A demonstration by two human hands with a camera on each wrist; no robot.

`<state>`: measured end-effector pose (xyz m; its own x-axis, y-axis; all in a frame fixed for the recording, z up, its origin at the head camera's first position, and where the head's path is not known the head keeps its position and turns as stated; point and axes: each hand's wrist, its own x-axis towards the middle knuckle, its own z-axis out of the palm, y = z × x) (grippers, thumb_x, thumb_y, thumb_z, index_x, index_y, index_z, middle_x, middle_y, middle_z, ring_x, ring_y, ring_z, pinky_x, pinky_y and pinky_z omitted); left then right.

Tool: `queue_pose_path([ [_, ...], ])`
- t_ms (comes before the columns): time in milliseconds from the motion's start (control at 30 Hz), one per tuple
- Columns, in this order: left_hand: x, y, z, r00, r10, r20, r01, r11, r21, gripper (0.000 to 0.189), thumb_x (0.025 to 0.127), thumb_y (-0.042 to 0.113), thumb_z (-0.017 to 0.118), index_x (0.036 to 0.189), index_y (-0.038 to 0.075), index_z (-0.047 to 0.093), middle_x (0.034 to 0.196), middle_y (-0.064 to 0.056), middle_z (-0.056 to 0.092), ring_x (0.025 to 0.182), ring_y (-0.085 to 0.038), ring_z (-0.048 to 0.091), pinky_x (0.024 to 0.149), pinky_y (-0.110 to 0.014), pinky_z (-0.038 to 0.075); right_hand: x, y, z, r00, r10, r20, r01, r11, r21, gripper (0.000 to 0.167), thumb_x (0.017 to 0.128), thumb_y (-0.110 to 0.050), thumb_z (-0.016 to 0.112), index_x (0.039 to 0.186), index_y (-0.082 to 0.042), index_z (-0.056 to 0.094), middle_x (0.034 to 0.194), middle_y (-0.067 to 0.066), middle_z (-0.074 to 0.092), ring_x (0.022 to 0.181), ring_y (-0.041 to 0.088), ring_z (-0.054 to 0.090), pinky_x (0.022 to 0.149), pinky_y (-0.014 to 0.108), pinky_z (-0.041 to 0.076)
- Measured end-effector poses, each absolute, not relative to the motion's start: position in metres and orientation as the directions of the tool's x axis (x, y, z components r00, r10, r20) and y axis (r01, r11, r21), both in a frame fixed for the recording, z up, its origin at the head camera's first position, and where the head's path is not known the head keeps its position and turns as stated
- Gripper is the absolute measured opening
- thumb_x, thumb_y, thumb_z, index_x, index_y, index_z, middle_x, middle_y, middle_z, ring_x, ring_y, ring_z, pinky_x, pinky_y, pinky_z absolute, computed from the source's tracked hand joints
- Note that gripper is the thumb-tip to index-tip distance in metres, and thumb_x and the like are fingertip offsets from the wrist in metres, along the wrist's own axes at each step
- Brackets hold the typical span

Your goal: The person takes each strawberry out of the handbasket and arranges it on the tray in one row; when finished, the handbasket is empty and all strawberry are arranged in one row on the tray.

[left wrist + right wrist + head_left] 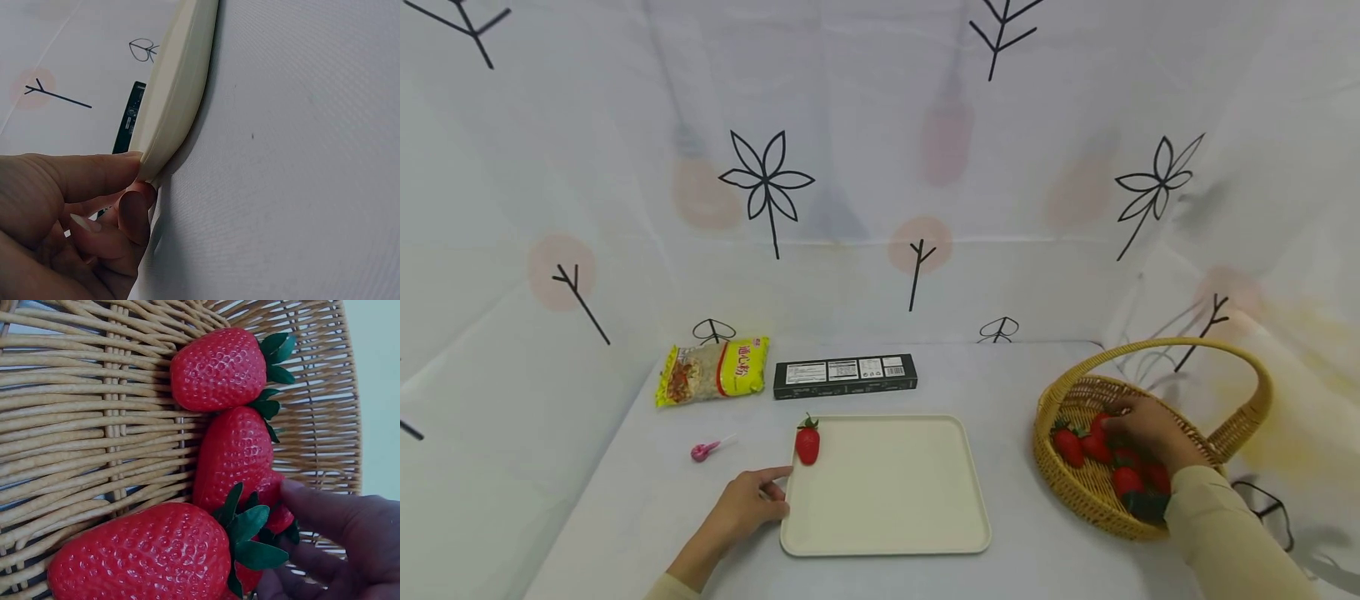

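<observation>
My left hand (pixel 748 504) pinches the left edge of a cream rectangular tray (pixel 887 492); in the left wrist view the thumb (pixel 103 175) lies at the rim and the other fingers curl beneath. A red strawberry (pixel 807 443) with green leaves lies on the tray's upper left corner. At the right, my right hand (pixel 1153 429) reaches into a woven wicker basket (pixel 1093 508) holding several strawberries. Its thumb and fingers grip a strawberry (pixel 275 494), partly hidden behind another strawberry (pixel 234 456). A larger strawberry (pixel 150 553) lies nearby in the basket.
Behind the tray lie a yellow food packet (pixel 715 371) and a long black box (pixel 846 377). A small pink lollipop-like item (pixel 703 451) lies left of the tray. The basket's tall handle (pixel 1172 343) arches over the right hand. Patterned white cloth (pixel 865 292) encloses the table.
</observation>
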<state>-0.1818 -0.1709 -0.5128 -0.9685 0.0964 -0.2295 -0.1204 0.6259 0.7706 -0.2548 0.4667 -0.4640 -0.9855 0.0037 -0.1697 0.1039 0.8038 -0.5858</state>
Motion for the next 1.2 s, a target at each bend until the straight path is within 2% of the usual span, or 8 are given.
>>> queue_pose_path([
  [133, -0.182, -0.17, -0.512, -0.969, 0.099, -0.228, -0.118, 0.623, 0.773, 0.056, 0.079, 0.002, 0.081, 0.133, 0.004, 0.066, 0.084, -0.001, 0.062, 0.077, -0.017, 0.054, 0.066, -0.032, 0.046, -0.256, 0.468, -0.468, -0.984, -0.009, -0.179, 0.097, 0.81, -0.578, 0.064, 0.096, -0.019, 0.067, 0.138, 0.022, 0.042, 0.132, 0.044, 0.049, 0.112, 0.05, 0.057, 0.086, 0.052, 0.05],
  [267, -0.182, -0.17, -0.512, -0.967, 0.101, -0.233, -0.12, 0.626, 0.771, 0.057, 0.079, 0.003, 0.081, 0.134, 0.004, 0.066, 0.084, -0.001, 0.062, 0.077, -0.017, 0.054, 0.066, -0.032, 0.046, -0.257, 0.468, -0.47, -0.986, -0.028, -0.167, 0.075, 0.811, -0.58, 0.066, 0.094, -0.02, 0.069, 0.138, 0.022, 0.042, 0.133, 0.046, 0.047, 0.113, 0.052, 0.056, 0.086, 0.053, 0.05],
  [467, -0.183, -0.171, -0.514, -0.962, 0.107, -0.252, -0.13, 0.629, 0.767, 0.058, 0.08, 0.004, 0.081, 0.136, 0.004, 0.065, 0.086, -0.001, 0.063, 0.078, -0.017, 0.054, 0.067, -0.033, 0.046, -0.257, 0.463, -0.474, -0.986, -0.048, -0.16, 0.068, 0.759, -0.648, 0.061, 0.092, -0.013, 0.07, 0.138, 0.019, 0.046, 0.13, 0.043, 0.051, 0.099, 0.034, 0.064, 0.074, 0.04, 0.053],
  [600, -0.183, -0.171, -0.515, -0.961, 0.108, -0.253, -0.13, 0.632, 0.764, 0.058, 0.08, 0.005, 0.081, 0.136, 0.005, 0.065, 0.086, -0.001, 0.063, 0.078, -0.017, 0.054, 0.068, -0.033, 0.046, -0.257, 0.462, -0.475, -0.984, -0.049, -0.17, 0.081, 0.73, -0.679, 0.059, 0.093, -0.011, 0.069, 0.139, 0.019, 0.045, 0.125, 0.039, 0.055, 0.092, 0.025, 0.063, 0.071, 0.037, 0.052],
  [767, -0.183, -0.171, -0.515, -0.961, 0.108, -0.253, -0.13, 0.631, 0.765, 0.058, 0.08, 0.005, 0.081, 0.136, 0.005, 0.065, 0.086, -0.001, 0.062, 0.078, -0.018, 0.054, 0.068, -0.033, 0.047, -0.256, 0.462, -0.476, -0.987, -0.028, -0.159, 0.089, 0.728, -0.68, 0.058, 0.094, -0.011, 0.068, 0.139, 0.018, 0.045, 0.124, 0.035, 0.057, 0.091, 0.023, 0.061, 0.071, 0.037, 0.051],
  [900, -0.183, -0.171, -0.515, -0.961, 0.111, -0.252, -0.129, 0.628, 0.768, 0.058, 0.08, 0.004, 0.081, 0.136, 0.005, 0.065, 0.086, -0.001, 0.062, 0.079, -0.017, 0.054, 0.068, -0.033, 0.047, -0.254, 0.464, -0.477, -0.987, -0.019, -0.158, 0.105, 0.671, -0.734, 0.059, 0.098, -0.013, 0.063, 0.143, 0.017, 0.04, 0.119, 0.029, 0.061, 0.087, 0.022, 0.063, 0.07, 0.039, 0.053],
  [1033, -0.183, -0.171, -0.514, -0.961, 0.112, -0.251, -0.127, 0.629, 0.767, 0.059, 0.08, 0.004, 0.081, 0.136, 0.005, 0.064, 0.086, -0.001, 0.063, 0.079, -0.017, 0.054, 0.068, -0.033, 0.046, -0.254, 0.464, -0.475, -0.99, -0.009, -0.142, 0.107, 0.613, -0.783, 0.061, 0.102, -0.017, 0.061, 0.146, 0.017, 0.035, 0.126, 0.035, 0.057, 0.089, 0.019, 0.067, 0.073, 0.037, 0.056],
  [1200, -0.182, -0.171, -0.513, -0.962, 0.108, -0.251, -0.13, 0.631, 0.765, 0.058, 0.08, 0.004, 0.081, 0.136, 0.004, 0.064, 0.086, -0.001, 0.062, 0.079, -0.018, 0.054, 0.068, -0.033, 0.046, -0.254, 0.46, -0.466, -0.994, 0.025, -0.107, 0.099, 0.625, -0.774, 0.063, 0.103, -0.026, 0.06, 0.147, 0.014, 0.037, 0.135, 0.04, 0.047, 0.085, 0.012, 0.062, 0.072, 0.032, 0.055],
])
